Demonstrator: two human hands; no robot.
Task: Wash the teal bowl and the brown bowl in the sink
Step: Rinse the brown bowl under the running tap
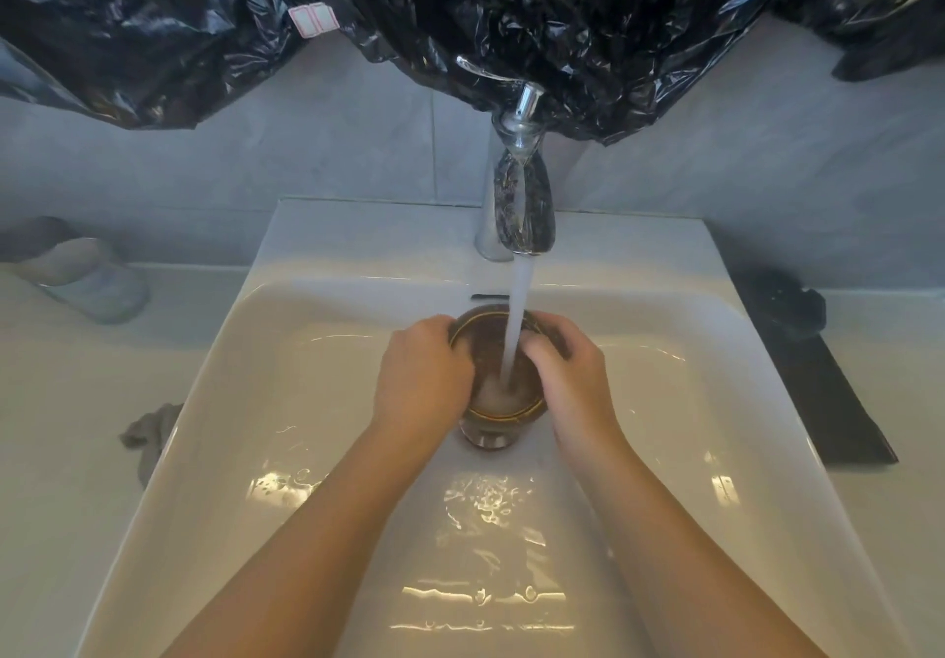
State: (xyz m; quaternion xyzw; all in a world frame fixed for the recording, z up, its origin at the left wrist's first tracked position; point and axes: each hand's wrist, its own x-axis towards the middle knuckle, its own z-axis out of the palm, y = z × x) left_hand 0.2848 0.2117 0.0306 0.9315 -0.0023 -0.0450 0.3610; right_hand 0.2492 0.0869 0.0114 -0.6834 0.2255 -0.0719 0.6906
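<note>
The brown bowl [493, 414] is held over the middle of the white sink [317, 366], under a running stream of water [517, 320] from the chrome tap [521, 187]. My left hand [422, 376] grips the bowl's left rim. My right hand [567, 376] holds the right rim, with its fingers inside the bowl. Water foams inside the bowl. A pale bluish bowl-like object [84, 276], blurred, lies tilted on the counter at far left; I cannot tell whether it is the teal bowl.
Black plastic sheeting [511, 8] hangs over the wall behind the tap. A grey cloth [148, 440] lies on the counter by the sink's left edge. A dark flat object [813, 366] lies on the counter to the right of the sink.
</note>
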